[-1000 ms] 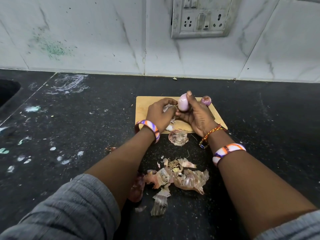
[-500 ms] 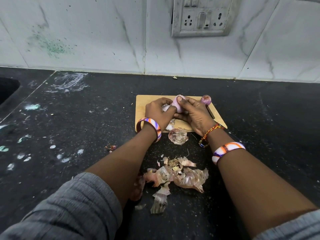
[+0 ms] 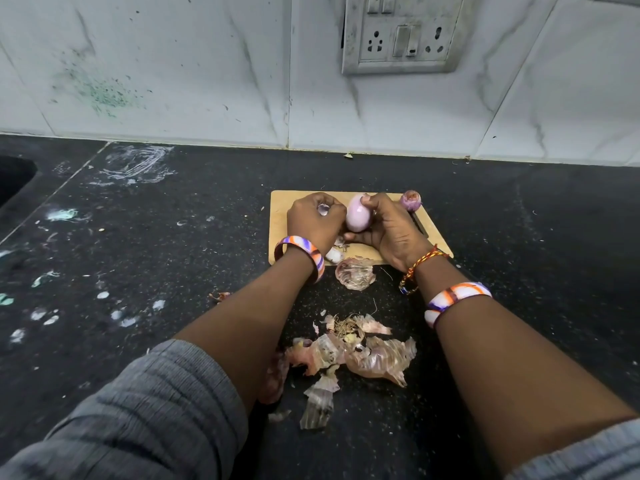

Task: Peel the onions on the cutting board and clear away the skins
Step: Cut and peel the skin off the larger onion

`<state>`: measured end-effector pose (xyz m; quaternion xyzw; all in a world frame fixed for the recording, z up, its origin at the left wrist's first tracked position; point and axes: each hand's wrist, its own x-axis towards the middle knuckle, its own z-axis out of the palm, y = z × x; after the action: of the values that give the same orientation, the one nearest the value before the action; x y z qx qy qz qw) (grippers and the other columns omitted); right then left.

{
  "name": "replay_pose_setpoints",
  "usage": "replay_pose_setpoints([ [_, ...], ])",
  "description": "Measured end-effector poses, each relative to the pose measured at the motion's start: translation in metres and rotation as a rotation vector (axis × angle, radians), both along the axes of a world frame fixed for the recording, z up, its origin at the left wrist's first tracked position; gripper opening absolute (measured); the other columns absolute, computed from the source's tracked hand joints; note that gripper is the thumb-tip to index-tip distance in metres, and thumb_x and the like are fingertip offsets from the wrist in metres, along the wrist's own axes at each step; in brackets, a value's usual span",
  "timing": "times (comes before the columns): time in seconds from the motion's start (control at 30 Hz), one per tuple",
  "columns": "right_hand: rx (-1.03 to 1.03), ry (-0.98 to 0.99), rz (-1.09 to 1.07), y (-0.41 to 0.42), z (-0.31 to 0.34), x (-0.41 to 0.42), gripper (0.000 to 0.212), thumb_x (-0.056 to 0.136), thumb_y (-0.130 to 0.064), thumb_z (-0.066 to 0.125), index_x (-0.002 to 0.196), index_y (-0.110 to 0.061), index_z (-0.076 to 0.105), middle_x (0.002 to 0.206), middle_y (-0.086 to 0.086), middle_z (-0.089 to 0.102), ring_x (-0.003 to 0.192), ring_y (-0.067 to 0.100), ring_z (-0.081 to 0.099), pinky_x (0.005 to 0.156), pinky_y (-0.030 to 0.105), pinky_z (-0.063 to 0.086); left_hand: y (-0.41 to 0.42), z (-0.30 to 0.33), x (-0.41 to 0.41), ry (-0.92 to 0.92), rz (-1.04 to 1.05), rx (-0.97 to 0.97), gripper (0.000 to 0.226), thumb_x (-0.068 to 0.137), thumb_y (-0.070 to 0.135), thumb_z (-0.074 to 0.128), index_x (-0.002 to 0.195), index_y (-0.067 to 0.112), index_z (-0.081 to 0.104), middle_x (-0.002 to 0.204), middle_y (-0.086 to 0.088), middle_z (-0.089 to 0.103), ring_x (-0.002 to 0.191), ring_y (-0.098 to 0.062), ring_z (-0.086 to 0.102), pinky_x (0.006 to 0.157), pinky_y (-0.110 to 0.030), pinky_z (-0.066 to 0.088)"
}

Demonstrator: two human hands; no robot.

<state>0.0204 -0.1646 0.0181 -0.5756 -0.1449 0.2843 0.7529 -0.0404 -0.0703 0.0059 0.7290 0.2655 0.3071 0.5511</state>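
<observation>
A small wooden cutting board [image 3: 280,209] lies on the black counter. Above it my right hand [image 3: 389,230] grips a pale pink peeled onion [image 3: 357,216] upright. My left hand [image 3: 313,221] is closed beside the onion, pinching a piece of onion skin [image 3: 324,210]. A second onion [image 3: 411,199] with purple skin sits at the board's far right corner. One curled skin [image 3: 355,273] lies at the board's near edge. A pile of dry skins [image 3: 353,355] sits on the counter between my forearms.
A dark knife handle [image 3: 420,227] shows on the board past my right hand. A tiled wall with a socket panel [image 3: 401,32] stands behind. A sink edge [image 3: 14,178] is at far left. Paint flecks mark the counter on the left.
The peeled onion has turned upright in my right hand and shows more. My left hand has drawn slightly left off it with a piece of skin.
</observation>
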Motion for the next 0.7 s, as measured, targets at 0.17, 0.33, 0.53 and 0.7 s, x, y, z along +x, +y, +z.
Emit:
replay_pose_setpoints([
  [0.17,0.298,0.219,0.048,-0.006,-0.006,0.008,0.026,0.093,-0.02,0.033,0.107,0.001,0.04,0.077,0.019,0.07,0.061,0.023,0.067,0.051,0.025,0.056,0.013,0.003,-0.002,-0.164,0.1,-0.321,0.034,0.085,-0.001,0.04,0.057,0.012,0.053,0.051,-0.003,0.052,0.045,-0.016,0.044,0.049,-0.023,0.036],
  [0.33,0.185,0.0,0.067,-0.01,-0.012,0.009,0.026,0.086,0.008,0.044,0.093,-0.013,0.057,0.105,0.013,0.054,0.094,0.027,0.056,0.078,0.031,0.054,0.009,0.007,-0.011,-0.174,-0.048,-0.374,0.033,0.084,0.0,0.038,0.057,0.009,0.055,0.049,-0.002,0.051,0.042,-0.009,0.046,0.045,-0.019,0.039],
  [0.53,0.16,-0.093,0.078,-0.012,-0.012,0.008,0.048,0.079,0.023,0.043,0.099,-0.019,0.055,0.098,0.003,0.055,0.084,0.014,0.055,0.067,0.022,0.055,0.007,-0.001,-0.007,0.025,-0.208,-0.133,0.02,0.064,0.038,0.074,0.062,0.023,0.06,0.07,-0.009,0.068,0.077,-0.03,0.067,0.08,-0.044,0.055],
  [0.7,0.13,-0.128,0.106,-0.011,-0.014,0.007,0.05,0.072,0.029,0.048,0.096,-0.015,0.054,0.102,0.002,0.058,0.095,0.015,0.057,0.073,0.03,0.057,0.008,0.003,-0.011,0.05,-0.184,0.012,0.009,0.072,0.015,0.072,0.074,0.015,0.063,0.079,-0.009,0.066,0.087,-0.03,0.066,0.084,-0.043,0.055],
])
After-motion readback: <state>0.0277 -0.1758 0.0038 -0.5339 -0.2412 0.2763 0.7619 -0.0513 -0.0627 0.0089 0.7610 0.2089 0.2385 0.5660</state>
